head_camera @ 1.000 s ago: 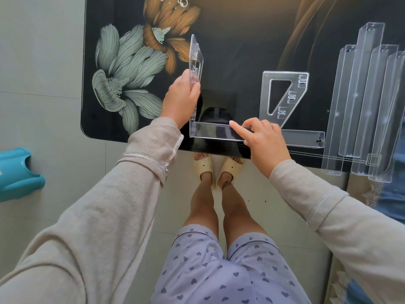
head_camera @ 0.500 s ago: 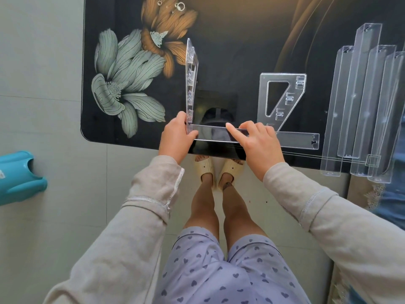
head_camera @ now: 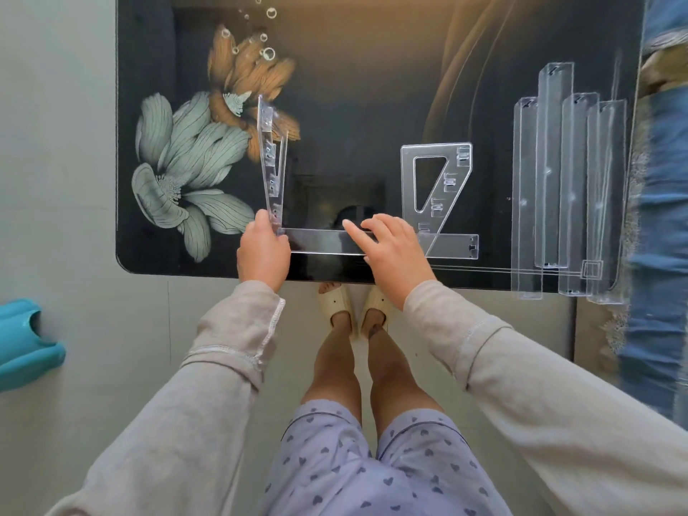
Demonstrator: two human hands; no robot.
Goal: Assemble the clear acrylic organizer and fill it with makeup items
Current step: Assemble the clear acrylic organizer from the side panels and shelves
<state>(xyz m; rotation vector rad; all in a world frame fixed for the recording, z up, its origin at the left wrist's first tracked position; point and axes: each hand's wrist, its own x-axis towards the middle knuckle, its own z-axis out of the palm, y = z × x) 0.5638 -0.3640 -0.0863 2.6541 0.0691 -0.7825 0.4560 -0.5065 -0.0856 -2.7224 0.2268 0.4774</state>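
Two clear acrylic side pieces are seen on the glossy black table [head_camera: 372,106], whose left part is printed with large flowers. The upright side panel [head_camera: 273,162] is stood on edge at the left end of the base strip [head_camera: 320,242], which is laid flat near the table's near edge, so that a corner is formed where the two meet. Whether they are locked together there cannot be told, as the joint is hidden by fingers.

The left hand [head_camera: 264,251] is closed around the near end of the upright side panel – the fingers are curled about it right at that corner. The right hand [head_camera: 394,255] is laid on the middle of the base strip with its fingers straight and spread. The index finger is pointed left along the strip, and nothing is clasped.

The flat side panel [head_camera: 407,188], with its wedge-shaped cut-out and small clips, is laid just beyond the strip's right half, and its lower corner is overlapped with the strip. Four long trays [head_camera: 551,162] are set side by side at the table's right end – well apart from both hands – with some near ends hung over the table edge.

On the floor at the left a teal object [head_camera: 26,340] is seen, and pale slippers [head_camera: 337,301] are worn on the feet under the table edge.
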